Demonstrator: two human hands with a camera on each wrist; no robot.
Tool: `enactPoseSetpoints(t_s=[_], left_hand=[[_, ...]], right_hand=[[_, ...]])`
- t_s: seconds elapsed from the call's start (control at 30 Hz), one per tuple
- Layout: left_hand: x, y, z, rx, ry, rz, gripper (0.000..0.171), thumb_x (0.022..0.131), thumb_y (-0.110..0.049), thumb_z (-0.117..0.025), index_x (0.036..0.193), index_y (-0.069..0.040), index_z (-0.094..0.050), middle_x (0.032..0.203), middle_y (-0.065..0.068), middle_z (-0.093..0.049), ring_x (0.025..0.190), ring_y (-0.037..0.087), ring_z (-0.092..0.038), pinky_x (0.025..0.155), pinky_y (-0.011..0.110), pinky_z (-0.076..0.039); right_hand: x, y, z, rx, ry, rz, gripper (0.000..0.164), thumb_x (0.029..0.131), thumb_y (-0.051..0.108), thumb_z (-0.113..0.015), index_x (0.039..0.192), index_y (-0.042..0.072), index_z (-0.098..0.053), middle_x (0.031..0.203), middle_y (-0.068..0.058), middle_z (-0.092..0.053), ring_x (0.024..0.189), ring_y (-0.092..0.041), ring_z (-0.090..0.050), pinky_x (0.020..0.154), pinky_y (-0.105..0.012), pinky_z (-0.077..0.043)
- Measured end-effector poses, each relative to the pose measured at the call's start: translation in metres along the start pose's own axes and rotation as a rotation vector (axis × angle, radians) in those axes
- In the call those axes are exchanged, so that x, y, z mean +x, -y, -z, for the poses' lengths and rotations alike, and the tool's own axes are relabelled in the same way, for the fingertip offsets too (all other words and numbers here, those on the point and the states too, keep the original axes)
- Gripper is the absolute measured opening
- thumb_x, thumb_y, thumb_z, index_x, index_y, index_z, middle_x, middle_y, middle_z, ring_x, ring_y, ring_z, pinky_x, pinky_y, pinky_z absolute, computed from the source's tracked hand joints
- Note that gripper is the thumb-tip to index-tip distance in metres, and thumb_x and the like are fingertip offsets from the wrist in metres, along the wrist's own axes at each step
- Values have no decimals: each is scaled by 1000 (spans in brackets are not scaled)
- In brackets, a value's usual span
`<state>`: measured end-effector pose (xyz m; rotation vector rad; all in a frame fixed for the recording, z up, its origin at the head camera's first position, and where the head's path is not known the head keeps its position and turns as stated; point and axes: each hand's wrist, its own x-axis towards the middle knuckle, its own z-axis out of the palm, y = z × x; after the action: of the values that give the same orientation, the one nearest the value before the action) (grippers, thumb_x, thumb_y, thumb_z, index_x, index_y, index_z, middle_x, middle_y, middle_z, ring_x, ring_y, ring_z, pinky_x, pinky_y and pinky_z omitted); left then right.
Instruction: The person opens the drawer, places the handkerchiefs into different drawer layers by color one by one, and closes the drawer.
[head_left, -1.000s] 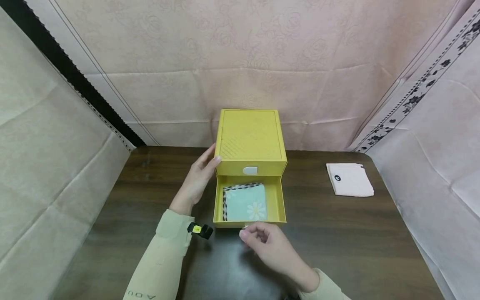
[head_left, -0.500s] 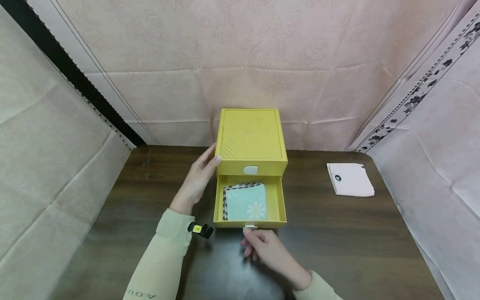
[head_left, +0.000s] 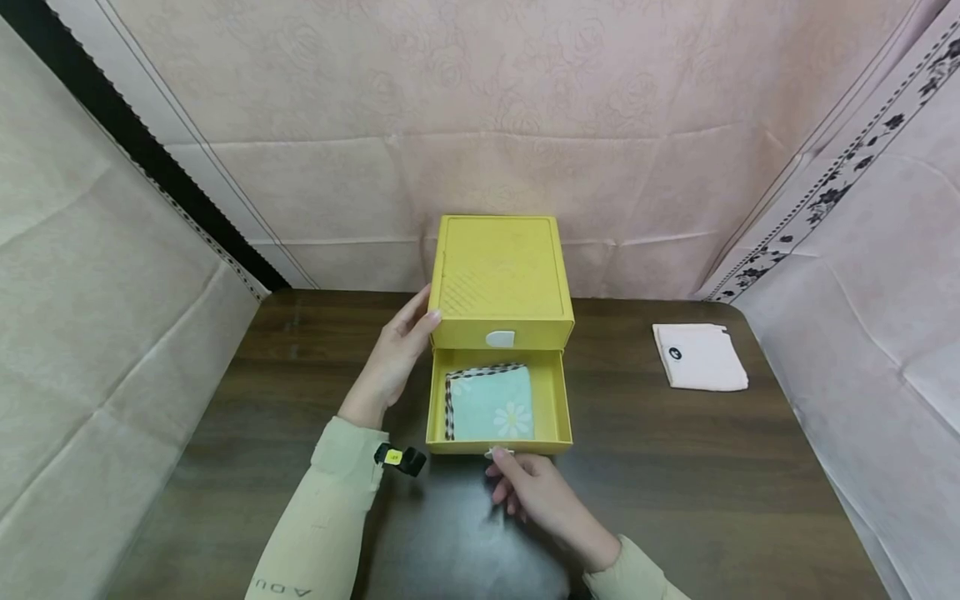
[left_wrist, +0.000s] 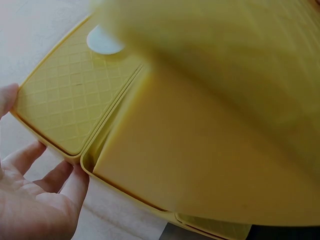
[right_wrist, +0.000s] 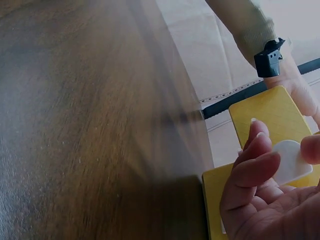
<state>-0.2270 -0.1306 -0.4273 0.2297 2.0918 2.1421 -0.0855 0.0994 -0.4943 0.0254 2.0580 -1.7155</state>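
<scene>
A yellow two-drawer storage box [head_left: 501, 267] stands on the table, its lower drawer [head_left: 551, 400] pulled out. Inside that drawer lies a folded light-blue cloth [head_left: 480, 404] with a flower and a checked border. My left hand [head_left: 397, 358] rests against the box's left side, thumb at the front corner; the left wrist view shows the fingertips touching the side wall. In front of the drawer, my right hand [head_left: 536, 492] pinches the drawer's white handle [right_wrist: 292, 162] with the thumb, other fingers loosely bent. The head view shows only a sliver of that handle.
A folded white cloth [head_left: 701, 358] with a small dark mark lies at the right on the dark wooden table [head_left: 637, 500]. The upper drawer [head_left: 540, 336] is closed, with its own white handle. Pale fabric hangs behind and on both sides.
My right hand dropped slightly below the drawer handle, then came up so the thumb meets it again. The left hand, box and cloths have stayed in place.
</scene>
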Motion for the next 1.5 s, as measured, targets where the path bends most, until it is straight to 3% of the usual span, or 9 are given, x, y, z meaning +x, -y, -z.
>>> enactPoseSetpoints(t_s=[0.27, 0.47, 0.83, 1.3, 1.5], left_hand=[[0, -2, 0, -5, 15, 21, 61, 95, -47, -57, 150, -38, -31, 153, -12, -31, 138, 10, -29, 114, 39, -23], [-8, -18, -4, 1, 18, 39, 60, 98, -41, -55, 152, -33, -29, 153, -9, -31, 139, 12, -30, 114, 39, -24], [-15, -27, -8, 4, 14, 38, 60, 98, -42, -55, 152, -34, -30, 154, -7, -29, 140, 14, -28, 114, 42, -23], [-13, -27, -8, 3, 15, 33, 60, 99, -38, -54, 153, -28, -28, 155, -6, -27, 140, 13, -28, 114, 39, -25], [-3, -10, -2, -23, 15, 30, 61, 98, -40, -56, 152, -32, -30, 154, -10, -28, 139, 11, -29, 114, 38, -25]], right_hand=[[0, 2, -1, 2, 2, -9, 64, 96, 57, -47, 97, -4, -67, 70, -6, -65, 54, -15, -53, 44, -26, -43], [3, 4, -1, -11, 10, -10, 64, 96, 57, -47, 97, -4, -68, 70, -7, -65, 55, -16, -54, 45, -27, -43], [18, 11, 0, 8, -39, 15, 64, 95, 58, -49, 96, -2, -68, 70, -7, -65, 55, -15, -52, 45, -29, -42], [49, 20, 13, -43, -115, 46, 69, 93, 65, -46, 91, -1, -67, 70, -7, -66, 58, -22, -54, 47, -33, -44], [64, 28, 17, -29, -152, 45, 69, 92, 65, -49, 89, -2, -67, 69, -8, -66, 57, -21, -54, 47, -33, -44]])
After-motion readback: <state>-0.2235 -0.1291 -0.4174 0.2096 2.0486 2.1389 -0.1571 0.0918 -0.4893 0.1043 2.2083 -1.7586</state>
